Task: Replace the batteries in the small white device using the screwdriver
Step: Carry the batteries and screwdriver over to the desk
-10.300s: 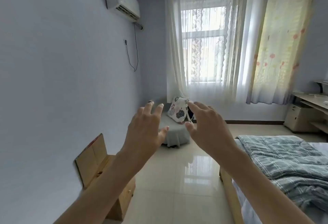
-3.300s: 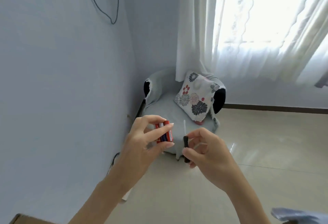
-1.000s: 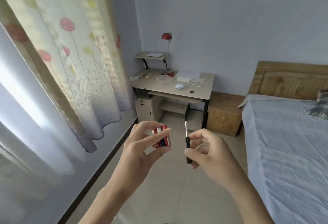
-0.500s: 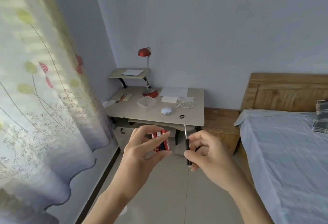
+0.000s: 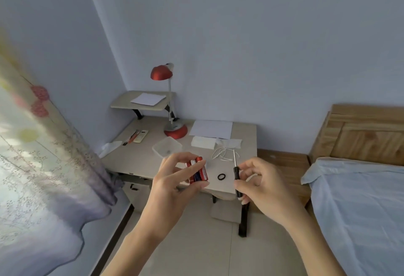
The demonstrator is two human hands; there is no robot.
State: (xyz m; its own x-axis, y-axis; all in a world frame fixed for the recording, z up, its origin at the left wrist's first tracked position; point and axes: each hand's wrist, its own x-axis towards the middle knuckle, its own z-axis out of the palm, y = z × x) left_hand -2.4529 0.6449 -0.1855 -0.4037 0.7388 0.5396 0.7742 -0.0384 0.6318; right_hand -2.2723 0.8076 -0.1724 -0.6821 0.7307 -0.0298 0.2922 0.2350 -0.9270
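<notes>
My left hand (image 5: 175, 186) pinches three red batteries (image 5: 197, 171) side by side between its thumb and curled fingers. My right hand (image 5: 260, 181) pinches the black handle of the screwdriver (image 5: 236, 172), whose shaft stands nearly upright, tip away from me. Both hands hover in the air over the near edge of the desk (image 5: 135, 162), well apart from its top.

I cannot make out the small white device plainly. A pale shape (image 5: 209, 163) on the desk just beyond my left fingertips, between the batteries and a white cable (image 5: 223, 155), may be it, mostly hidden. If so, it lies ahead and below, nearer my left hand, which is full. I judge the batteries should go down first.
</notes>
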